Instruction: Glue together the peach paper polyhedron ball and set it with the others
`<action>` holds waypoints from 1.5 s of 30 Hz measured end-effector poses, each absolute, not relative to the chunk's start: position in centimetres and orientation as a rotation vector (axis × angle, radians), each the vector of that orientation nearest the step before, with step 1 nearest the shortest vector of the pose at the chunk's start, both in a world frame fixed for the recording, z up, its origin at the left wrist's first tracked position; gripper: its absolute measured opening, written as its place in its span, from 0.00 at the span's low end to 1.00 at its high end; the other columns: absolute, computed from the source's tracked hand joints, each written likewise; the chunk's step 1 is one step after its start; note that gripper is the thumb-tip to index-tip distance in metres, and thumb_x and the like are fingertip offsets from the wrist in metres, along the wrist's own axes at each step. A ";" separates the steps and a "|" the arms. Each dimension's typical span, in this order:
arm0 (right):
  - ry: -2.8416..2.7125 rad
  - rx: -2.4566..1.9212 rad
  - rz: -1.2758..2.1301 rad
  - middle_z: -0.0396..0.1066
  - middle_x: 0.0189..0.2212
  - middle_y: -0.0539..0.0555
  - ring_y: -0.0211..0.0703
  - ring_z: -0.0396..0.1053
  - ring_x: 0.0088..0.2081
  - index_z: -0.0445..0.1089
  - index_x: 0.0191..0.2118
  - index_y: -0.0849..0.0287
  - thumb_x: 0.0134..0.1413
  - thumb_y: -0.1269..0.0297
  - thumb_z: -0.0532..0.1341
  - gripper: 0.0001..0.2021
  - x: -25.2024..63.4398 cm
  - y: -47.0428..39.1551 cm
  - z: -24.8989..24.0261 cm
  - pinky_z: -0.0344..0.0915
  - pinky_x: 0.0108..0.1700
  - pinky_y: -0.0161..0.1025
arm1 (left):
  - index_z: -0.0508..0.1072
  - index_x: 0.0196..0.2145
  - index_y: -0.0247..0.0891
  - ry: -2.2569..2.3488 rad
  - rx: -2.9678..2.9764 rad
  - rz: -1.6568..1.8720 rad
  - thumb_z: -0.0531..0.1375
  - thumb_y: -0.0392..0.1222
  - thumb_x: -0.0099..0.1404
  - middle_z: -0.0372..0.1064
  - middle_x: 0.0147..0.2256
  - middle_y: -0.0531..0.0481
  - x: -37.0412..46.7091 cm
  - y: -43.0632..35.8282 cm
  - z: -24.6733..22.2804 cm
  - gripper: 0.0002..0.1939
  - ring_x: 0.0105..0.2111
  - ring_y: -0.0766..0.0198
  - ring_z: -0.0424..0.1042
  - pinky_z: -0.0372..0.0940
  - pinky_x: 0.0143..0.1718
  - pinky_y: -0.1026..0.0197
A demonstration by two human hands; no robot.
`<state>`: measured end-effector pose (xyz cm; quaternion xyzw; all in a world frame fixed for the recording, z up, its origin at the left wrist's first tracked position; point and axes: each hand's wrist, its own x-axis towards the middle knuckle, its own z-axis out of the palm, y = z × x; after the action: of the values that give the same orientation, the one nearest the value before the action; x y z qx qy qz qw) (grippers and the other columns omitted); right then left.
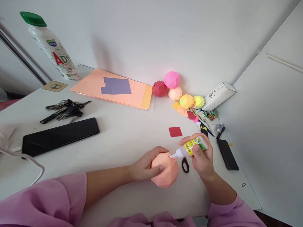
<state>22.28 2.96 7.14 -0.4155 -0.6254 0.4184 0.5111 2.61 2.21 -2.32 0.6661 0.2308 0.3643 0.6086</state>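
Left hand (147, 164): we grip peach ball (168, 173).
Right hand (203, 159): we grasp squeeze bottle (190, 146).
Slit (173, 158) beyond left thumb (156, 171): overhard squeezing may flood it.

Probably a home craft corner: on the smooth white table (132, 135) against a plain white wall (142, 31), a bunch of metal keys (73, 110) lies at nine o'clock and bright faceted paper balls (172, 79) at one o'clock.
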 end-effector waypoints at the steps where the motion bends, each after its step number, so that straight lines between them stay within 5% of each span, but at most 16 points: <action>1: -1.506 -1.001 1.004 0.76 0.30 0.54 0.37 0.59 0.21 0.66 0.38 0.55 0.57 0.50 0.61 0.13 22.3 3.0 7.2 0.52 0.20 0.34 | 0.62 0.52 0.38 0.532 1.540 0.838 0.52 0.64 0.62 0.67 0.46 0.41 2.6 2.2 -2.3 0.30 0.43 0.54 0.69 0.66 0.44 0.51; 45: -1.576 -0.923 1.038 0.76 0.30 0.52 0.38 0.66 0.24 0.66 0.38 0.55 0.58 0.55 0.62 0.10 22.5 3.2 7.5 0.58 0.24 0.35 | 0.61 0.52 0.37 0.498 1.562 0.885 0.52 0.61 0.64 0.66 0.45 0.41 2.7 2.3 -2.3 0.28 0.40 0.56 0.68 0.66 0.41 0.53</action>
<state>22.54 3.16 7.50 -0.3813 -0.6509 0.4286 0.4972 2.68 2.27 -2.34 0.6728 0.2145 0.3810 0.5968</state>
